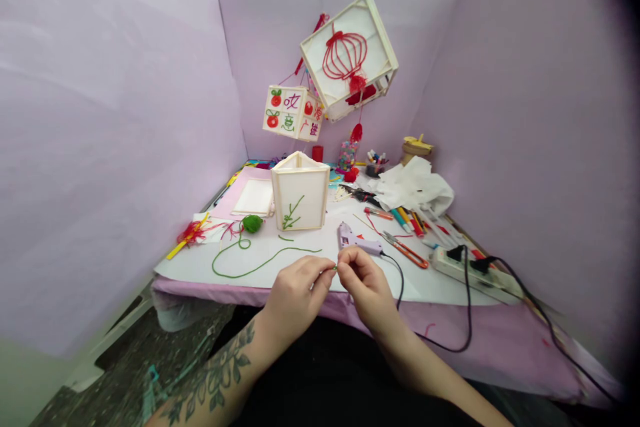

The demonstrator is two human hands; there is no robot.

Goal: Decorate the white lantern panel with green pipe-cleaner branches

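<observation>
My left hand (300,287) and my right hand (367,283) meet in front of the table's near edge, both in a pinch. Between the fingertips shows a tiny bit of green yarn (335,267); most of it is hidden by the fingers. Behind the hands stands a white lantern frame (301,193) with thin wooden edges and a green yarn plant on its front panel. A green yarn ball (252,223) lies left of it, its loose strand curling toward my left hand. The lilac glue gun (359,240) rests just beyond my right hand.
Orange-handled scissors (407,252), markers (404,220) and a power strip (473,273) with black cords lie at right. Crumpled white paper (415,187) sits behind them. Two decorated lanterns hang above, the larger a white box (345,53). Red threads (193,233) lie at left.
</observation>
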